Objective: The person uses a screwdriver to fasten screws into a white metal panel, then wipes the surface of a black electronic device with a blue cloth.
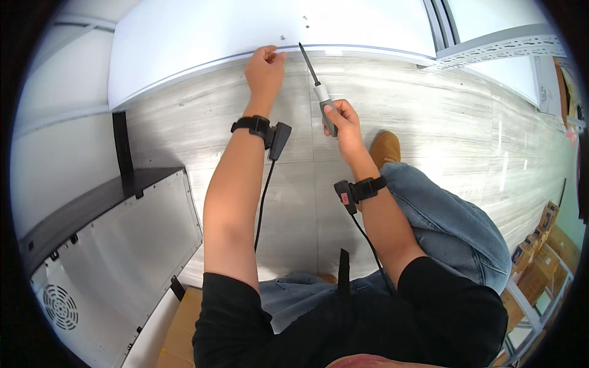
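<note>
In my right hand (pixel 342 126) is a screwdriver (pixel 323 97) with a grey and white handle, its dark shaft pointing up and away. The tip reaches the front edge of a white panel (pixel 202 34); I cannot tell whether it touches. My left hand (pixel 265 70) is at the same edge, left of the tip, with its fingers curled and thumb near the forefinger. Anything between those fingers is too small to make out. A few small metal pieces that look like screws (pixel 283 38) lie on the panel just beyond my hands.
Left of me stands a grey metal cabinet (pixel 129 239) with a round vent. A perforated metal upright (pixel 497 50) is at the far right. Cardboard boxes (pixel 540 270) sit on a rack at the right. Cables run from both wrist straps. The floor (pixel 442 116) has wood-pattern tiles.
</note>
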{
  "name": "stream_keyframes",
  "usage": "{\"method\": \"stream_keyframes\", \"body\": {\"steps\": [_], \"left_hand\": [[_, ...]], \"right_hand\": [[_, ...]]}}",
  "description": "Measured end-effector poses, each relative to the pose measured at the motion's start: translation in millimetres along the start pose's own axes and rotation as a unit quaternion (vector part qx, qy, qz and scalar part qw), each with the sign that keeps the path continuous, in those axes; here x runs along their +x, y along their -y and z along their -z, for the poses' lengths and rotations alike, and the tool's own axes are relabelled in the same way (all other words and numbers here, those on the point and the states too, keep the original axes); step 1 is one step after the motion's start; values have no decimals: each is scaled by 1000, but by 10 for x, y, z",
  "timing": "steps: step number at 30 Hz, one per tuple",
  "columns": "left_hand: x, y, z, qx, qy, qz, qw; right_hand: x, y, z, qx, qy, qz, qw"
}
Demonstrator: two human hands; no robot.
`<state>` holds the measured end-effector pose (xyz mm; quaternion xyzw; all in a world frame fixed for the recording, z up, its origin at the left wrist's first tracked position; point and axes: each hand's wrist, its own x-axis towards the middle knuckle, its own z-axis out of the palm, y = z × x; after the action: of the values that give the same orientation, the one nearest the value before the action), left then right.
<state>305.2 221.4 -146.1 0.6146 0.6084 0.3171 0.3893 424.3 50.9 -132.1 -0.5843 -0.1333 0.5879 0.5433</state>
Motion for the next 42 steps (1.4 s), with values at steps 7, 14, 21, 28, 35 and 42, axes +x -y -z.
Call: {"method": "stream_keyframes", "body": {"steps": [7, 14, 21, 28, 35, 42], "left_hand": [[366, -176, -83, 160, -15, 73, 984], [475, -30, -161, 223, 5, 90, 971], [392, -19, -97, 176, 32, 8, 984], [441, 76, -119, 205, -4, -42, 978], [619, -95, -110, 294, 40, 12, 955], [412, -20, 38, 224, 81, -31, 971]], "right_hand": [[95, 66, 4, 24, -29, -15, 999], [51, 75, 0, -12, -8, -15, 1000], [-31, 28, 11, -25, -14, -22, 999], [-53, -72, 48, -19, -24, -2, 1000], [-23, -3, 62, -23, -34, -25, 999], [-4, -61, 61, -37, -6, -7, 999]]}}
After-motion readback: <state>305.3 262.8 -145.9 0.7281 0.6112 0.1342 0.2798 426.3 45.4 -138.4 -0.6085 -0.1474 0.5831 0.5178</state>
